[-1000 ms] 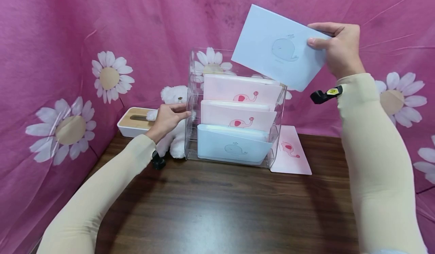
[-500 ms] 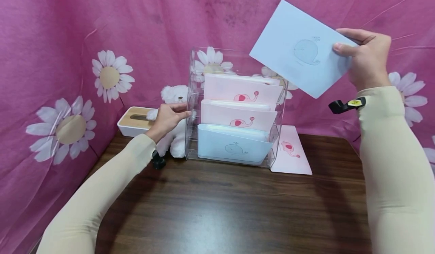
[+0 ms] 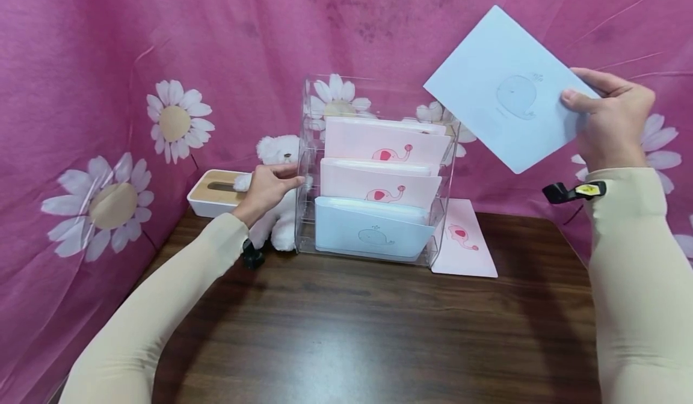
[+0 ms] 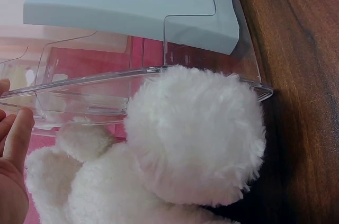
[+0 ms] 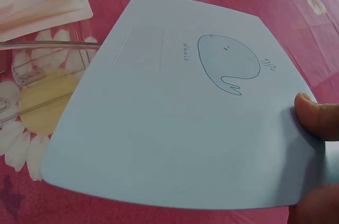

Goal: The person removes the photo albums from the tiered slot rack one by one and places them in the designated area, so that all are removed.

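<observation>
My right hand [image 3: 617,112] pinches a light blue folder [image 3: 487,61] by its right edge, thumb in front, and holds it tilted in the air to the right of the rack. A whale drawing [image 5: 230,60] and the word "Whale" show on its face. My left hand [image 3: 267,190] touches the left side of the clear tiered rack [image 3: 304,211] with fairly straight fingers [image 4: 20,136]. In the rack's lower tiers stand a light blue whale folder [image 3: 346,235] in front and pink elephant folders [image 3: 352,184] behind it.
A white plush bear [image 3: 281,226] sits against the rack's left side. Behind my left hand is a white tissue box [image 3: 203,208] with a wooden lid. A pink elephant sheet [image 3: 471,254] lies on the brown table [image 3: 335,332], partly behind the rack. Pink floral cloth [image 3: 243,49] hangs behind.
My right hand has carried the blue folder to the right and somewhat lower, away from the rack, tilting it more steeply. The left hand and rack stay where they were.
</observation>
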A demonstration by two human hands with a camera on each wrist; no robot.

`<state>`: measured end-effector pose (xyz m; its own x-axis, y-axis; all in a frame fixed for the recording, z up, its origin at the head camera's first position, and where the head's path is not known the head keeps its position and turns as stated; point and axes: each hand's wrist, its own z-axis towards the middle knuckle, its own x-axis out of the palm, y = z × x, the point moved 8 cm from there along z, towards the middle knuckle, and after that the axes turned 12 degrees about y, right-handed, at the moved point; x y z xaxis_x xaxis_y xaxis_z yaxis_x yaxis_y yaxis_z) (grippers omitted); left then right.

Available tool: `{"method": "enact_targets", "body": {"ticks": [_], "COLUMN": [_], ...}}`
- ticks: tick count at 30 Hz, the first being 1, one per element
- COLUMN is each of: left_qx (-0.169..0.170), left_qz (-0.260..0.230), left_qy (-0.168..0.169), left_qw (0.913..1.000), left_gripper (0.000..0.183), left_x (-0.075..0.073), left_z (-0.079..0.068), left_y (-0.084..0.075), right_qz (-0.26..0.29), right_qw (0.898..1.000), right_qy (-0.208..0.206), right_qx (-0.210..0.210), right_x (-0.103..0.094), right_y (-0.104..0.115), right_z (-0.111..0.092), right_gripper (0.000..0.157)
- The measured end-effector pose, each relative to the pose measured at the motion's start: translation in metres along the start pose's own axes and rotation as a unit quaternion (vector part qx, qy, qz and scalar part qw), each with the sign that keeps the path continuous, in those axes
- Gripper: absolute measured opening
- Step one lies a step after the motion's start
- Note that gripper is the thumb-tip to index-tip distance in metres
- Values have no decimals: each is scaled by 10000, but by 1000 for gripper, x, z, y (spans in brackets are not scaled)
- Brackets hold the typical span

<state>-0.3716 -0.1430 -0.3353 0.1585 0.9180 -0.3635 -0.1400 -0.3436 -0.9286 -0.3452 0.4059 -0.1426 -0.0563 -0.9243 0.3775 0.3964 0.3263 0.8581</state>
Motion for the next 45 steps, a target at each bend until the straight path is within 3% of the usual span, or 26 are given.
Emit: {"method": "enact_targets", "body": {"ticks": [8, 19, 27, 35, 40, 45], "left_qx": [-20, 60, 73, 56, 62, 65], "left_qz": [33, 12, 28, 44, 65, 44], "left_qy": [6, 3, -6, -3, -29, -16], "left_qw": [10000, 10000, 10000, 10000, 10000, 10000], "left_gripper": [47, 47, 47, 46, 46, 46], "left_x": [1, 2, 1, 1, 1, 1], "left_z": [0, 0, 0, 0, 1, 0], "left_y": [2, 0, -1, 0, 0, 0], "right_qz": [432, 349, 745, 947, 1006, 829], "right_qw": [9981, 9941, 9899, 9874, 9848, 9820], "right_qy": [-351, -1024, -1127, -1261, -1418, -1657], "right_qx": [-277, -75, -440, 111, 24, 366], "right_x": [-26, -69, -95, -120, -140, -161], "right_y": [2, -3, -9, -33, -49, -66], "right_z": [-8, -25, -34, -46, -53, -62], "right_gripper": [49, 46, 51, 53, 52, 47]}}
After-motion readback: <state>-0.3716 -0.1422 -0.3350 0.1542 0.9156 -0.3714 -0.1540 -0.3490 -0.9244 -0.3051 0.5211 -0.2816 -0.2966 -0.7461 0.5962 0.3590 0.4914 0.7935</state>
